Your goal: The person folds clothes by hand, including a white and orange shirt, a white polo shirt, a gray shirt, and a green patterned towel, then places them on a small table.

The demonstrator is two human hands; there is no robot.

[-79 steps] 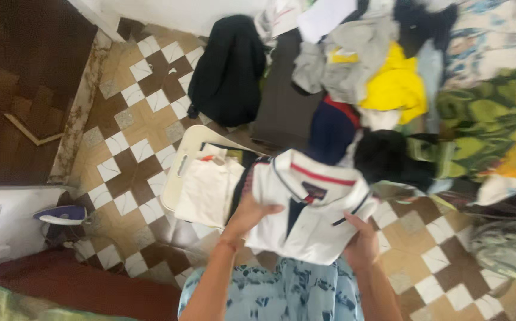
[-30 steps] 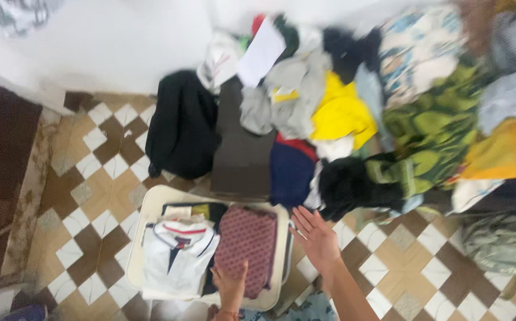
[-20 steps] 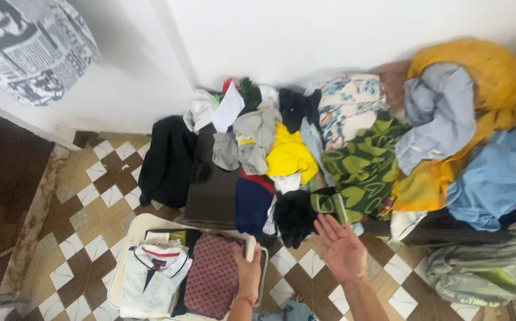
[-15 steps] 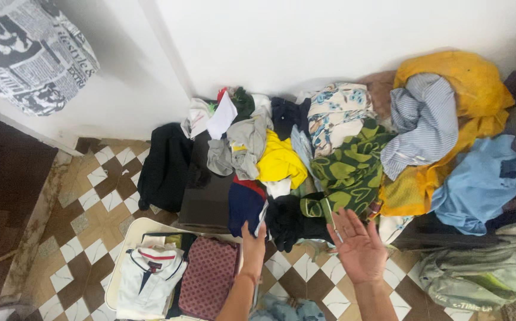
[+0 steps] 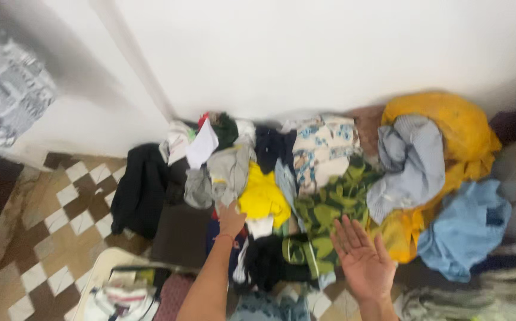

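Nothing gripped yet: left hand (image 5: pixel 231 219) touching the yellow shirt's (image 5: pixel 262 197) near edge, right hand (image 5: pixel 362 261) spread open, hovering farther off.

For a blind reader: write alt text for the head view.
A left hand reaches into a pile of clothes heaped against a white wall, touching a grey garment beside a yellow one. The right hand hovers open, palm up, over a green patterned cloth.

Yellow garment (image 5: pixel 262 196), green leaf-print cloth (image 5: pixel 332 205)
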